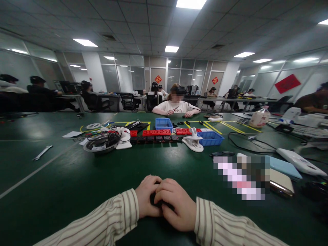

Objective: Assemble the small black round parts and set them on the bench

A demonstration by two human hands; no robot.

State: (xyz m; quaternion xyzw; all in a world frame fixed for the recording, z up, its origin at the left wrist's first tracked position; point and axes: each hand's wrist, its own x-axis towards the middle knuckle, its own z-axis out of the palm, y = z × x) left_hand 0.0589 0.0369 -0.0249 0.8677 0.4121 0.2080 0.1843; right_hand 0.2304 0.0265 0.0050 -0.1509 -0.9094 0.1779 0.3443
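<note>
2 cream sleeves [102, 220] with lengthwise brown stripes ended in striped cuffs [205, 218] just behind the left hand [146, 197] and the right hand [178, 206], which were bare.

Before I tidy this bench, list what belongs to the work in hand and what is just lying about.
In hand, by appearance:
bare left hand and bare right hand, together; anything between them is hidden
dark-green flat tabletop beneath them

Apparently lying about, apart from the hands:
silver metal wrench
round metal bowl
white plastic clip
blue rectangular plastic bin beside it
</note>
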